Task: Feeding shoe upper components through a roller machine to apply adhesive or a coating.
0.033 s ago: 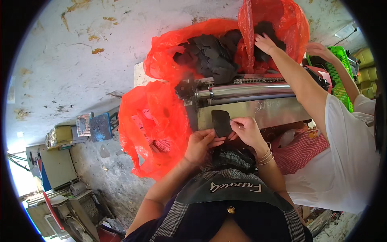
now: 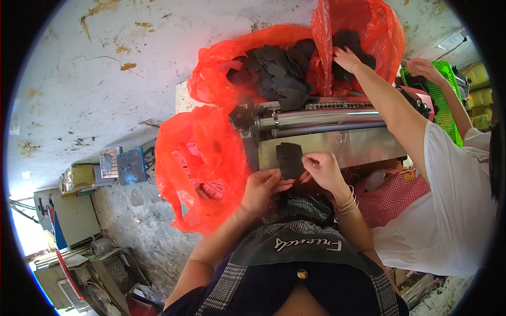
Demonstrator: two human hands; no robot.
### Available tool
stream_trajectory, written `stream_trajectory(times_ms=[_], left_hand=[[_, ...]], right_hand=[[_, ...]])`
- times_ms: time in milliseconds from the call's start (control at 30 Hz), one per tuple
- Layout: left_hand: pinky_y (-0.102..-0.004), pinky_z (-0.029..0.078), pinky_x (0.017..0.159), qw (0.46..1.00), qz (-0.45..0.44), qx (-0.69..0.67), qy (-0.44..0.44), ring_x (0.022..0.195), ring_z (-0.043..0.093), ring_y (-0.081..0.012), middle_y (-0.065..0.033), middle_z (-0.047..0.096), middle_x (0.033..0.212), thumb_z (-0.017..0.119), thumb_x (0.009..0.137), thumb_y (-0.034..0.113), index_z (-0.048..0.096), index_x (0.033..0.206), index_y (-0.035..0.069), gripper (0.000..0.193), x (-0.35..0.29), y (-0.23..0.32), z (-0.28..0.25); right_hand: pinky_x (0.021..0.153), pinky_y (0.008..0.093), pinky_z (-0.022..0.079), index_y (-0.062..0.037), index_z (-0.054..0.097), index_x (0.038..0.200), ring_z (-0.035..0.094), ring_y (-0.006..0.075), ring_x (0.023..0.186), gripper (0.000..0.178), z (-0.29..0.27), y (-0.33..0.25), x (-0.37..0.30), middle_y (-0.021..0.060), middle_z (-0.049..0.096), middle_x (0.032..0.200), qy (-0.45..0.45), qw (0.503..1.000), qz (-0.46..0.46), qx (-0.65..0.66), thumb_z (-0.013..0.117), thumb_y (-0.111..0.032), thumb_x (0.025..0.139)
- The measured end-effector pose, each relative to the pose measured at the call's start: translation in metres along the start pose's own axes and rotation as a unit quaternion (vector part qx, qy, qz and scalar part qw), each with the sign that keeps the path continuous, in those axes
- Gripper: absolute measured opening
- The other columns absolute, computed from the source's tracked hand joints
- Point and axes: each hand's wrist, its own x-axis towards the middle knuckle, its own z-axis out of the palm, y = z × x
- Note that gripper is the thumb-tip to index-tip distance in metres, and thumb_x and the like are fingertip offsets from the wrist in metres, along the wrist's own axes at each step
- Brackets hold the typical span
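The left hand (image 2: 262, 190) and the right hand (image 2: 322, 171) were both closed on a single dark piece (image 2: 289, 159), a flat black cut-out with rounded corners. The left hand pinched the lower edge of the piece between thumb and fingers; the right hand gripped its right edge with curled fingers. The piece stood roughly upright, in front of the plain metal front plate of a roller machine (image 2: 337, 145), just below the machine's shiny steel roller (image 2: 321, 118). Several thin bangles (image 2: 348, 203) sat on the right wrist. To the left of the hands, a red plastic bag (image 2: 197, 163) hung beside the machine, touching its left end. Behind the roller, a second red bag (image 2: 237, 58) lay open and was filled with a heap of similar black cut pieces (image 2: 271, 73). A third red bag (image 2: 363, 26) stood next to it on the right. A co-worker in a white sleeve (image 2: 448, 210) was positioned to the right; one hand of that person (image 2: 345, 57) rested on the black pieces inside the third bag, and the other hand (image 2: 421, 67) was near a green plastic basket (image 2: 445, 100). A red checked cloth (image 2: 392, 197) lay between the co-worker and the right forearm.
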Motion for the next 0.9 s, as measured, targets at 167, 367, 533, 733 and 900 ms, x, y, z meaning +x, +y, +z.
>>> stream_trajectory(times_ms=[167,367,533,733,900], left_hand=[[-0.0278,0.056,0.073,0.997,-0.002,0.070,0.042,0.087,0.068,-0.0223,-0.0169,0.067,0.098,0.052,0.096,0.015,0.057,0.114,-0.006,0.027,0.001,0.003,0.001],[-0.0287,0.056,0.074,0.996,0.007,0.085,0.019,0.088,0.068,-0.0218,-0.0179,0.065,0.103,0.050,0.097,0.016,0.056,0.115,-0.008,0.031,0.000,-0.002,0.001],[-0.0312,0.056,0.078,0.991,-0.025,0.129,-0.014,0.089,0.067,-0.0240,-0.0198,0.064,0.104,0.049,0.097,0.015,0.053,0.117,-0.012,0.033,-0.009,0.009,-0.002],[-0.0298,0.055,0.076,0.988,-0.028,0.148,-0.036,0.087,0.066,-0.0215,-0.0172,0.065,0.101,0.049,0.097,0.014,0.054,0.116,-0.010,0.031,-0.014,0.016,0.006],[-0.0257,0.054,0.072,0.990,-0.030,0.136,-0.023,0.083,0.066,-0.0154,-0.0106,0.066,0.098,0.050,0.097,0.015,0.059,0.113,-0.004,0.027,-0.010,0.014,-0.005]], right_hand=[[0.044,0.0237,0.051,0.0077,0.060,0.079,0.062,0.0122,0.052,0.028,0.001,-0.014,0.010,0.0087,0.064,0.067,0.122,0.992,0.002,-0.014,0.060,-0.018,0.091],[0.038,0.0230,0.047,0.0049,0.060,0.072,0.058,0.0102,0.044,0.035,-0.002,-0.009,0.008,0.0077,0.061,0.060,0.049,0.997,0.040,-0.045,0.062,-0.025,0.091],[0.042,0.0210,0.043,0.0034,0.059,0.075,0.056,0.0071,0.045,0.036,-0.001,-0.073,0.029,0.0052,0.059,0.057,0.128,0.985,-0.041,-0.104,0.063,-0.029,0.090],[0.089,0.0420,0.046,0.0105,0.050,0.112,0.056,0.0399,0.108,0.078,-0.043,-0.066,0.188,0.0323,0.056,0.112,0.222,0.890,-0.043,-0.395,0.065,-0.057,0.078],[0.099,0.0471,0.041,0.0065,0.034,0.129,0.046,0.0452,0.120,0.092,-0.009,-0.042,0.231,0.0305,0.039,0.131,0.116,0.871,0.136,-0.457,0.076,-0.049,0.069]])
